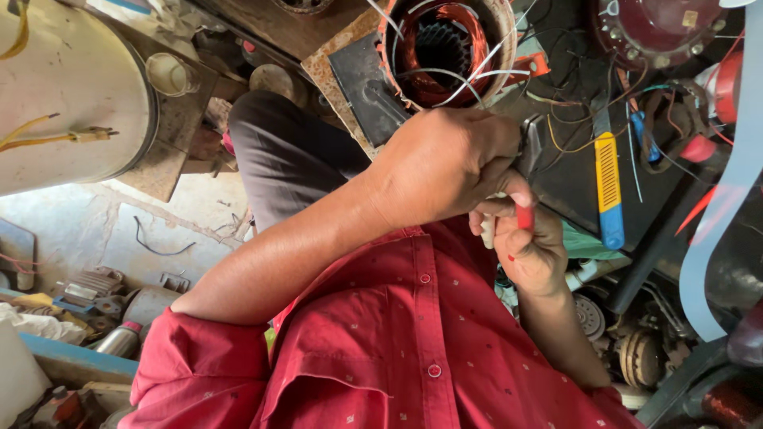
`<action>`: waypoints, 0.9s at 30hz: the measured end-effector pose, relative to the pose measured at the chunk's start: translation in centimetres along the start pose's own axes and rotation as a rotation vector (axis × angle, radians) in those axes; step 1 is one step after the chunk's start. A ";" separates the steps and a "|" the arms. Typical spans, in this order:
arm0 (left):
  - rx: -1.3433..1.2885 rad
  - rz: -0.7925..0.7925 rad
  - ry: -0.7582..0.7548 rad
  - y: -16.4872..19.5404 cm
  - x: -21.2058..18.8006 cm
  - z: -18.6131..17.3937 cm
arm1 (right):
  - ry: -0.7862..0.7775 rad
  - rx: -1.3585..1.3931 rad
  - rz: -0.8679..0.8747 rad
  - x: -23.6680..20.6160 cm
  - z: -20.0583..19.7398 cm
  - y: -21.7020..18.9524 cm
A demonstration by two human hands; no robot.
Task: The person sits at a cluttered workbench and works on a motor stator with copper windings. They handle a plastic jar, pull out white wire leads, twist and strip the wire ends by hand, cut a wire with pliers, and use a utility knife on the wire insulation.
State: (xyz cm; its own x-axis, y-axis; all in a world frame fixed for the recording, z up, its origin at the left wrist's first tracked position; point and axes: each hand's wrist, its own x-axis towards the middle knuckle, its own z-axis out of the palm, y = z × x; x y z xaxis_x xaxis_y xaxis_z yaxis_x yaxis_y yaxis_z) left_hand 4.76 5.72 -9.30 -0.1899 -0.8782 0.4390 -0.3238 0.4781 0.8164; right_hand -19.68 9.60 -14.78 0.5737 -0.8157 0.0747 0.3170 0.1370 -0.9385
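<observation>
We see a cluttered dark table [572, 175]: the stator [442, 49] sits at its far edge, a yellow-blue tool [609, 187] beside. Our left hand [445, 163] clenches pliers [531, 151]; our right hand [534, 250] pinches a red wire [524, 216] at the near edge. Concrete floor [95, 222] lies left.

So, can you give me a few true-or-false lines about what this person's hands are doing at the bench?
1. The right hand pinches a small red piece. True.
2. The yellow and blue tool is in the left hand. False: it lies loose on the dark bench, to the right of both hands. The left hand is closed on what looks like a grey metal tool.
3. A round motor core with copper windings sits just beyond the hands. True.
4. The person's shirt is blue. False: it is red.
5. The hands work far apart. False: they meet, fingers touching.
</observation>
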 end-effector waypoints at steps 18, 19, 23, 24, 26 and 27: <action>-0.120 -0.105 -0.025 -0.1 0.7 -0.2 | 0.106 0.051 -0.103 0.6 2.8 2.4; -0.121 -0.119 -0.036 0.0 0.8 -0.2 | 0.114 0.045 -0.099 0.8 3.0 2.4; -0.118 -0.117 0.009 1.1 1.0 -0.7 | 0.128 -0.072 -0.110 0.8 2.6 1.9; -0.149 -0.087 0.024 1.3 0.8 -1.1 | 0.147 -0.121 -0.107 0.6 2.4 1.8; -0.203 -0.064 0.030 1.5 0.6 -1.5 | 0.172 -0.253 -0.117 0.3 2.0 1.3; -0.218 -0.073 0.028 1.5 0.5 -1.6 | 0.167 -0.334 -0.128 0.2 1.7 0.9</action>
State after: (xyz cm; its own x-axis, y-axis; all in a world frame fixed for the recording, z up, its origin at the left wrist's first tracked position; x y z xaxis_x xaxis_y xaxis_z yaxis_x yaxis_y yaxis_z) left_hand 5.70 5.98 -7.28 -0.1466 -0.9117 0.3839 -0.1276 0.4022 0.9066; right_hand -17.98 10.58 -15.04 0.4062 -0.8981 0.1684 0.0991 -0.1399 -0.9852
